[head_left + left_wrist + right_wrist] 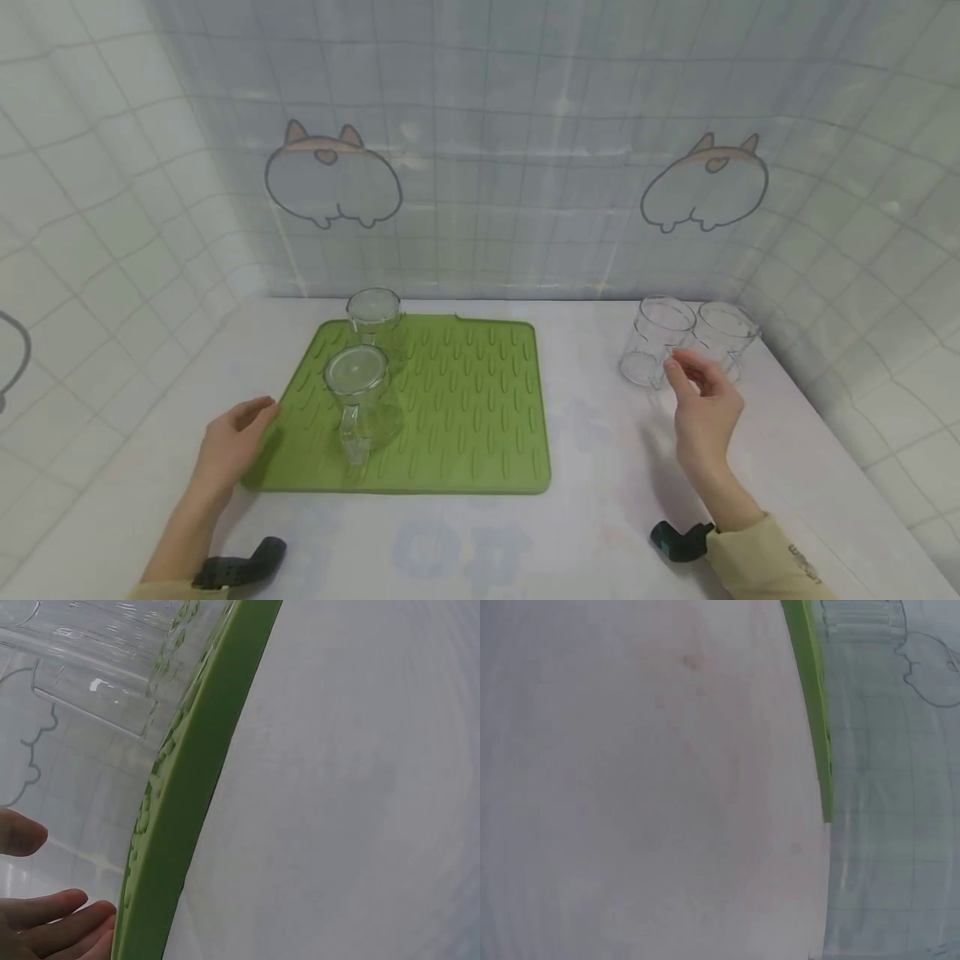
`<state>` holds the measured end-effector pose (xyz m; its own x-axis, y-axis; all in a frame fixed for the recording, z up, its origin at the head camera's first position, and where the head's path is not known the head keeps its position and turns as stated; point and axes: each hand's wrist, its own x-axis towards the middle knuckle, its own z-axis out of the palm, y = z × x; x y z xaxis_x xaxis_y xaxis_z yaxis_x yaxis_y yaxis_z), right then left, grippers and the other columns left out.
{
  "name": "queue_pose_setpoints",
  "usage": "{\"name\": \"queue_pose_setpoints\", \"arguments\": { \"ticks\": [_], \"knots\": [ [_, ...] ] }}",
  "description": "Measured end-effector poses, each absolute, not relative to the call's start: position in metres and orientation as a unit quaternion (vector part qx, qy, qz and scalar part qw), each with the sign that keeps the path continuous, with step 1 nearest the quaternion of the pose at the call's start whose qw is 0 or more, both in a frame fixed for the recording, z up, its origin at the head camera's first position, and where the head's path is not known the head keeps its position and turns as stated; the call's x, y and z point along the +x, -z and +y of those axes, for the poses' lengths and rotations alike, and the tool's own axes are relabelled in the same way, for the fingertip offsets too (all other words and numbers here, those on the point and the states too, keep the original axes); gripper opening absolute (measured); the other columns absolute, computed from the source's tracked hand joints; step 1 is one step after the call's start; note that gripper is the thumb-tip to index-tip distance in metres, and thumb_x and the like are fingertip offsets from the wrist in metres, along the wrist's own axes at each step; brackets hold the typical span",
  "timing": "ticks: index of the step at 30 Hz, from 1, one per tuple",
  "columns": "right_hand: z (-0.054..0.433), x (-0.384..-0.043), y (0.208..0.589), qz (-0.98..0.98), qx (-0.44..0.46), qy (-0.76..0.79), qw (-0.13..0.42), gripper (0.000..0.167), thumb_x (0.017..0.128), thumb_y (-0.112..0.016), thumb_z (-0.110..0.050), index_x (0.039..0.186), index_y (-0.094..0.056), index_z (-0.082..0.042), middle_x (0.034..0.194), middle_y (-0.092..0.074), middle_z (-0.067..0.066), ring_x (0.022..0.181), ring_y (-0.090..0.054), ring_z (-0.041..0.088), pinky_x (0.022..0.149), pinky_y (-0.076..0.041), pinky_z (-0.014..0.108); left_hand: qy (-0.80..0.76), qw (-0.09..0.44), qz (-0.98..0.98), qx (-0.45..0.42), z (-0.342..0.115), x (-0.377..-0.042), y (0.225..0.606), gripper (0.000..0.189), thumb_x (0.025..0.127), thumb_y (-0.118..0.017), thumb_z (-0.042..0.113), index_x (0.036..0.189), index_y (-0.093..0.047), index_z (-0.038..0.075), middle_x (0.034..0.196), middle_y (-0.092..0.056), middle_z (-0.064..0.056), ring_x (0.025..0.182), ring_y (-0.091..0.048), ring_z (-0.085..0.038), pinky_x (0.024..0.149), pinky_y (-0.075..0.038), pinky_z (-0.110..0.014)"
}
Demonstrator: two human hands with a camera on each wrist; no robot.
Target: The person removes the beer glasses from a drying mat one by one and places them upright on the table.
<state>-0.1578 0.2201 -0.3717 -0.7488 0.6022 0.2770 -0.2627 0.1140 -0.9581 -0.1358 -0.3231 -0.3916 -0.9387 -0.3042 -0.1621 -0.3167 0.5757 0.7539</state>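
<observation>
Mug A (657,329), of clear glass, stands to the right of the green mat (472,408), about level with the mat's rear half. We find it on the white counter (592,533), with clear Mug B (726,321) just beside it, on the side farther from the mat.

We see the right hand (705,417) to the right of the mat, its fingertips at the near side of Mug A. Its fingers are curved, with a narrow gap to the thumb; we cannot tell whether they grip Mug A or only come close to it.

On the mat itself we locate two more clear mugs, both in its left half. Mug C (356,371) is nearer the mat's front edge, its handle (351,437) turned toward that edge; Mug D (373,308) stands behind it, near the mat's rear edge.

At the mat's left edge we note the left hand (236,437). Its fingers are loosely bent and the thumb is set apart, with nothing held; we cannot tell whether the fingertips touch the mat.

Behind the mat we observe a grid-patterned sheet (510,208) bearing two outlined animal figures. In front of the mat's level, each wrist carries a black device (243,567).
</observation>
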Motion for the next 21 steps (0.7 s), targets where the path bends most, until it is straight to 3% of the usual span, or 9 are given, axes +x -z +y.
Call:
{"name": "queue_pose_setpoints", "arguments": {
  "ticks": [21],
  "knots": [
    [0.170,-0.140,0.363,-0.730,-0.059,-0.652,0.196,0.028,0.093,-0.072,-0.022,0.115,-0.071,-0.005,0.102,-0.072,-0.008,0.103,-0.065,0.008,0.090,-0.049,0.017,-0.415,0.010,0.894,-0.167,-0.326,-0.136,0.393,0.071,0.105,-0.036,0.048,0.151,-0.032,-0.006,0.152,-0.034,-0.035,0.140,-0.032,-0.052,0.111,-0.032,-0.065]
  ]
}}
